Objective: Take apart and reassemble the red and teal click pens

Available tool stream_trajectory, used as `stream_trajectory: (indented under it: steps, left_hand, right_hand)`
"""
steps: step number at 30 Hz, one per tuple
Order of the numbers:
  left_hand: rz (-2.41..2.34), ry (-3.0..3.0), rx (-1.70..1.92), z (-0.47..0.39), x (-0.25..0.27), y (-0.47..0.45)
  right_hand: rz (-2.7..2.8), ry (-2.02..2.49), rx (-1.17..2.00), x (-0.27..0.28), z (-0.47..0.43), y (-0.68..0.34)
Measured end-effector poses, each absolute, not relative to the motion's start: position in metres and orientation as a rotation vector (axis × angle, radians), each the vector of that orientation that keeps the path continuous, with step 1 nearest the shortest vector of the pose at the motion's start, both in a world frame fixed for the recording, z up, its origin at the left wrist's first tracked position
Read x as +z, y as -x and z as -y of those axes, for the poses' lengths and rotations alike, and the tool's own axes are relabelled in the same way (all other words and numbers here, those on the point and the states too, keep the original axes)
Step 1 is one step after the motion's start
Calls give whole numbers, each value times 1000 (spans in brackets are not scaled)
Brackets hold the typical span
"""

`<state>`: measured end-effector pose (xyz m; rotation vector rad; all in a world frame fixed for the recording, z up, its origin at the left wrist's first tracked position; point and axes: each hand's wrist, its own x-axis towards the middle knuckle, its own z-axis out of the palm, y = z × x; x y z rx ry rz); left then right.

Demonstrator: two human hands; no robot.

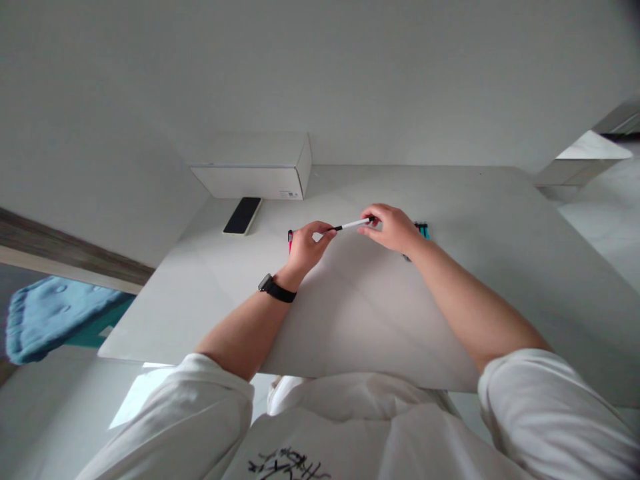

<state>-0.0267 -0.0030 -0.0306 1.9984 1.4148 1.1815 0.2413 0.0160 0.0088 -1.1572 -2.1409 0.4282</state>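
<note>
Between my two hands, above the white table, a white pen with black ends (354, 224) lies almost level, its right end slightly higher. My left hand (307, 245) pinches its left end between thumb and fingers. At the other end, the fingertips of my right hand (387, 227) close on the black tip. Behind my left hand a red pen with a black end (290, 238) shows only in part. Teal pens with black ends (423, 230) lie just beyond my right wrist, mostly hidden by it.
A white box (255, 179) stands against the wall at the back left of the table (345, 320). In front of it lies a phone (243, 215), dark screen up. Off the table's left side is a blue cushion (60, 307).
</note>
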Motion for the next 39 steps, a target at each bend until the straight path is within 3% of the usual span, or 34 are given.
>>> stream_trajectory:
  steps: [5,14,28,39]
  left_hand:
    - [-1349,-1925,1180,4,-28,26]
    - [-903,-2124,864,24,-16,13]
    - [-921,-2142,851,18,-25,16]
    - [-908,-2138,827,18,-27,16]
  right_hand:
    - [1758,1114,851,10,-25,-245]
    - [1301,809,1429,4,-8,-207]
    - [638,617,1808,18,-9,-218]
    - [741,627,1845,24,-4,-221]
